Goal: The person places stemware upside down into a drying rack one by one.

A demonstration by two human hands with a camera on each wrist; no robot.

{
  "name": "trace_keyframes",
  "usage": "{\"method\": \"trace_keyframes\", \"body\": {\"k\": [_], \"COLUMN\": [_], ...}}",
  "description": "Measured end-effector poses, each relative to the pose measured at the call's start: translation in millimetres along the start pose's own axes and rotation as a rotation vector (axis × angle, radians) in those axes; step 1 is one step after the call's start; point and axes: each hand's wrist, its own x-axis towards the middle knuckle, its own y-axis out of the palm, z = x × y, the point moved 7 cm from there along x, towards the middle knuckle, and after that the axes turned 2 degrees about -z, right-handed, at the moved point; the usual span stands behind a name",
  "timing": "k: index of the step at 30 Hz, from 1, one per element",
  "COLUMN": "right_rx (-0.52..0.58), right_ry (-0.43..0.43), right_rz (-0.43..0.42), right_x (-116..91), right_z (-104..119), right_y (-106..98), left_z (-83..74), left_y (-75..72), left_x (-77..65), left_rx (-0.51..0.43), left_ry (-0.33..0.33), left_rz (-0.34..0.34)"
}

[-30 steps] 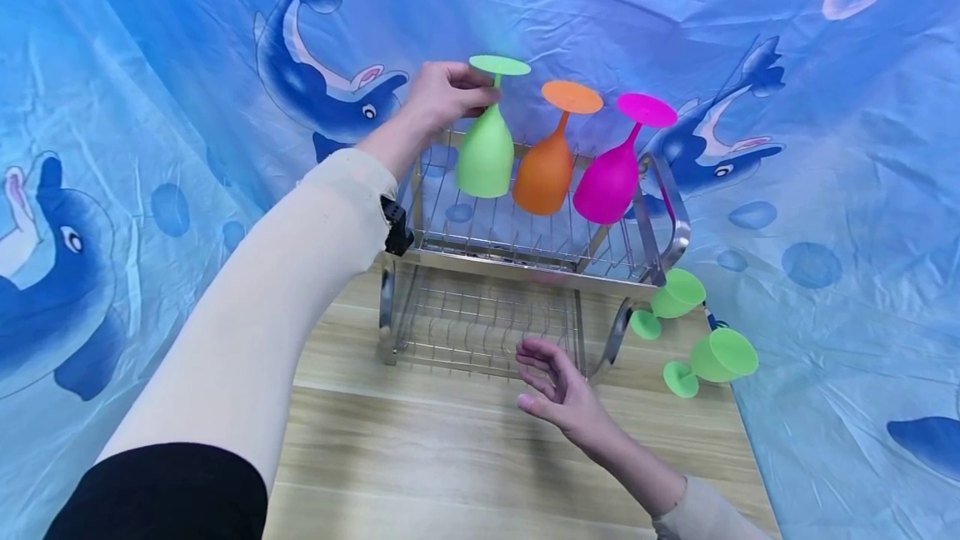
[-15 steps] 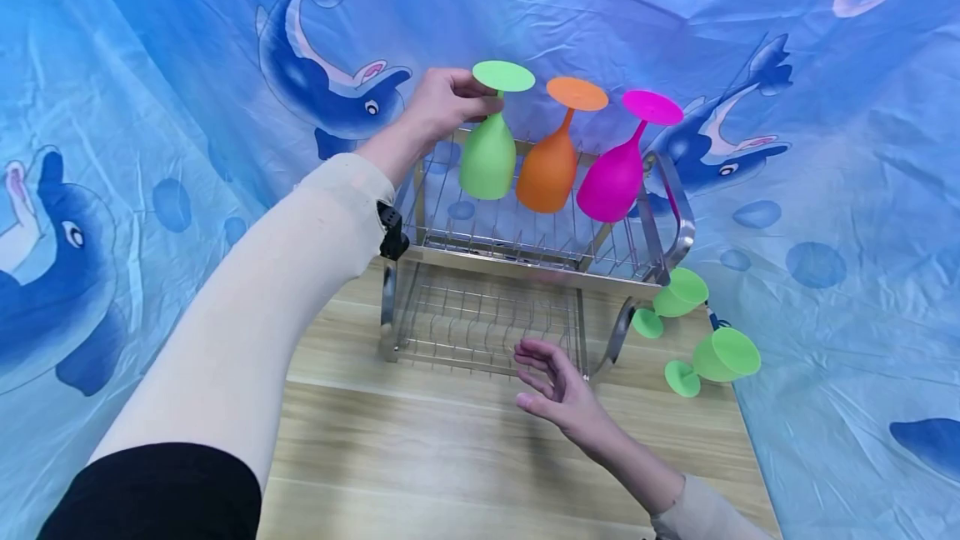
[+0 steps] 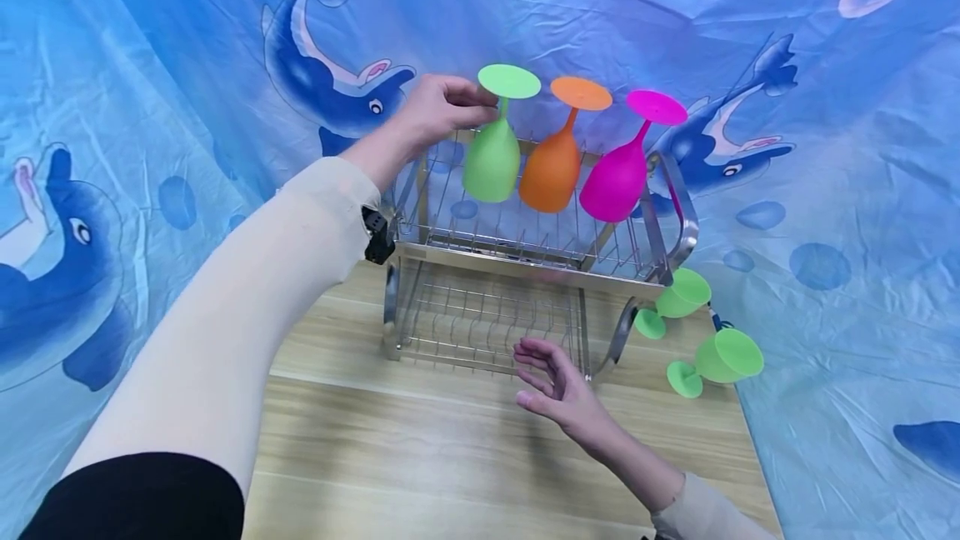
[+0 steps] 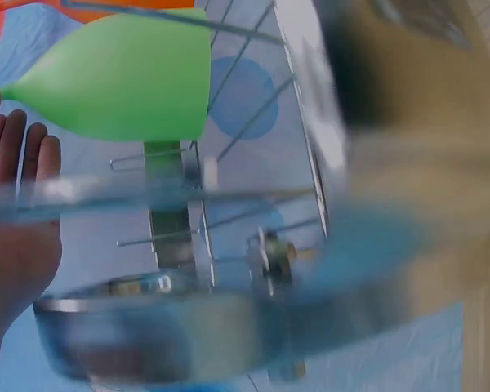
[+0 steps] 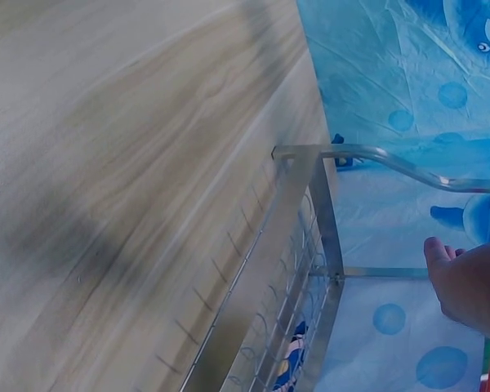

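Note:
A green plastic goblet (image 3: 491, 161) stands upside down on the upper tier of a two-tier metal dish rack (image 3: 525, 261), its round foot upward and tilted slightly. At its stem is my left hand (image 3: 446, 109), thumb and fingertips right beside it. In the left wrist view the fingers (image 4: 33, 155) look straight and lie apart from the green bowl. An orange goblet (image 3: 551, 173) and a magenta goblet (image 3: 615, 182) stand inverted to the right. My right hand (image 3: 558, 390) hovers before the lower tier, fingers loosely bent around nothing; the right wrist view catches part of this hand (image 5: 474, 286).
Two more green goblets, one (image 3: 682, 294) behind the other (image 3: 726, 357), stand on the wooden table (image 3: 390, 457) right of the rack. A curved metal end frame (image 3: 678, 215) rises at the rack's right. Blue dolphin-print sheeting (image 3: 187, 65) hangs around the table.
The green goblet's foot has come down and tipped a little toward me. My left hand has eased off its stem while the forearm drifted left. The right hand stays where it was.

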Motion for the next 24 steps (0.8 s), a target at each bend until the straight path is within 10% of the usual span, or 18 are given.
{"method": "trace_keyframes", "body": {"k": [24], "right_rx": [-0.136], "right_ry": [-0.064], "right_rz": [-0.055], "right_x": [-5], "right_z": [23], "right_y": [-38], "left_z": [-34.9], "left_y": [-44.5], "left_x": [-80.5], "left_rx": [0.453], "left_ry": [0.038], "left_rz": [0.091]}}
